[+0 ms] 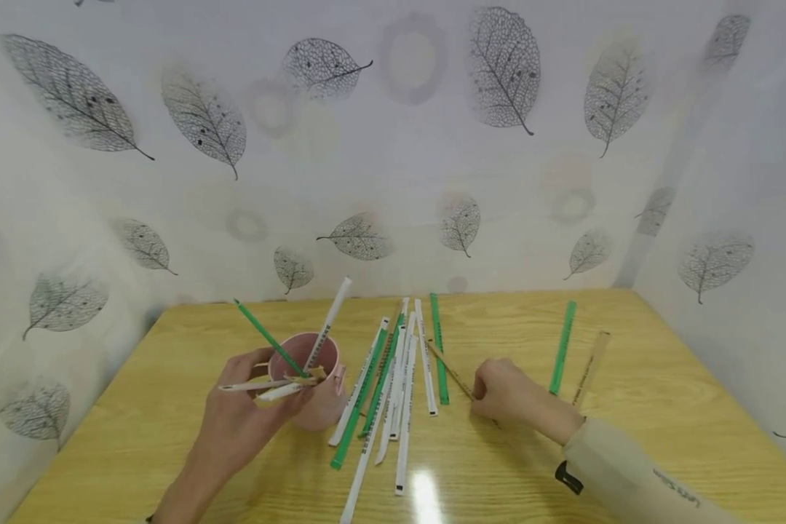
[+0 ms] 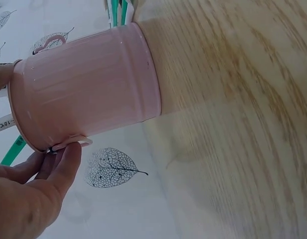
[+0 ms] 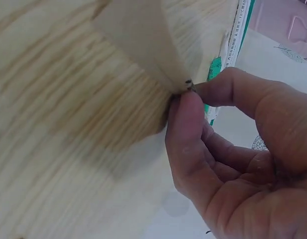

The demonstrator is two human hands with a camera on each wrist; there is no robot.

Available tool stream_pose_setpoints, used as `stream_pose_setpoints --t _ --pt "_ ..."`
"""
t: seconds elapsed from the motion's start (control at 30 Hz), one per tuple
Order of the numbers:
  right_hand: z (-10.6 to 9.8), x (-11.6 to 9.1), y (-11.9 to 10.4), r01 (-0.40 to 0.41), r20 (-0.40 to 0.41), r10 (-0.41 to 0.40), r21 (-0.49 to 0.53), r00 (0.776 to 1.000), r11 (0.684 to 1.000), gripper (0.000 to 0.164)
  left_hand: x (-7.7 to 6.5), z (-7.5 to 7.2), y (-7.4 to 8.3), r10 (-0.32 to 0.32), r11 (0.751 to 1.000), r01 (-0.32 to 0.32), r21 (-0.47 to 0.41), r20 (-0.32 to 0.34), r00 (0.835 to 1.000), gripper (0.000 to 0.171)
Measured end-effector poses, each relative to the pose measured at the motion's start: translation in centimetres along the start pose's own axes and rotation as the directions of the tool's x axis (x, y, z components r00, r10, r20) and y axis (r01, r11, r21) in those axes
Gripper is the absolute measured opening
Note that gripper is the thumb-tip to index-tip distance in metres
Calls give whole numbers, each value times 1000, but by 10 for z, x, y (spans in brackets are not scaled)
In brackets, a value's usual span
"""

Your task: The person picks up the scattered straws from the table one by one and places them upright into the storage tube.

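Note:
My left hand [image 1: 232, 426] holds a small pink bucket [image 1: 321, 409] near its rim, with fingertips at a side handle in the left wrist view. Out of the bucket lean a green wrapped straw [image 1: 265, 331], a white wrapped straw [image 1: 330, 316] and several others over the hand. My right hand [image 1: 507, 393] pinches a brown paper-wrapped straw [image 1: 450, 369] between thumb and finger, low over the table; its near end shows large in the right wrist view [image 3: 143, 40]. Between the hands lies a loose pile of white wrapped straws [image 1: 402, 407] and green ones.
Right of the right hand, a green straw [image 1: 563, 346] and a brown straw [image 1: 592, 367] lie on the wooden table [image 1: 681, 437]. Another green straw [image 1: 439, 349] lies at the pile's right side. A leaf-patterned white backdrop [image 1: 399, 160] rises behind and beside the table.

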State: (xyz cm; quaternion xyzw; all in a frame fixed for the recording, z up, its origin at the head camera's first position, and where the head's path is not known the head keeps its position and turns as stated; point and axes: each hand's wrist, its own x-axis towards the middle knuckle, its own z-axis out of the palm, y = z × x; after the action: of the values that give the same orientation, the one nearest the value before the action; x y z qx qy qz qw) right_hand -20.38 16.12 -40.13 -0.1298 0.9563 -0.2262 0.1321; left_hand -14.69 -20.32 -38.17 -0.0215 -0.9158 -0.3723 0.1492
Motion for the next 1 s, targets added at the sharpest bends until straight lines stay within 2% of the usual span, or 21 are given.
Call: stream_pose_setpoints --t 0.17,0.3,0.37,0.43,0.53,0.63,0.67,0.7,0.8,0.87,0.93,1.0 --pt "0 0 3 -6 -26 6 1 1000 1000 12 0 1 1 -19 1000 19 -13 18 1000 72" --pt "-13 -2 0 92 -122 -85 58 989 994 6 1 0 1 -32 999 33 -11 27 999 73" --pt "-22 -4 -7 180 -203 -157 102 967 978 5 1 -1 2 -36 999 36 -17 34 999 73" --pt "-30 -4 -16 290 -305 -233 158 923 944 8 0 -2 2 -41 999 43 -25 41 998 72" --pt "-39 -3 -33 474 -468 -322 253 823 843 12 -1 -3 2 -49 998 50 -32 49 998 72" --pt "-45 3 -57 648 -598 -376 337 707 683 15 0 -3 3 -50 998 52 -36 52 997 72" --pt "-47 5 -66 694 -629 -388 357 673 625 15 0 -4 3 -48 998 50 -35 51 998 72" --pt "-47 8 -75 729 -657 -396 362 641 580 15 0 -4 3 -46 998 48 -37 51 998 71" --pt "-44 17 -104 808 -706 -421 383 569 448 15 1 -3 3 -42 998 44 -35 47 998 71" --pt "-39 25 -119 835 -724 -436 373 535 404 15 1 -3 3 -41 999 43 -28 46 998 71" --pt "-31 32 -131 853 -731 -451 368 512 370 15 1 -3 3 -43 999 44 -22 47 998 72" --pt "-23 39 -139 862 -731 -466 355 498 363 14 1 -3 3 -43 999 44 -16 52 998 72"
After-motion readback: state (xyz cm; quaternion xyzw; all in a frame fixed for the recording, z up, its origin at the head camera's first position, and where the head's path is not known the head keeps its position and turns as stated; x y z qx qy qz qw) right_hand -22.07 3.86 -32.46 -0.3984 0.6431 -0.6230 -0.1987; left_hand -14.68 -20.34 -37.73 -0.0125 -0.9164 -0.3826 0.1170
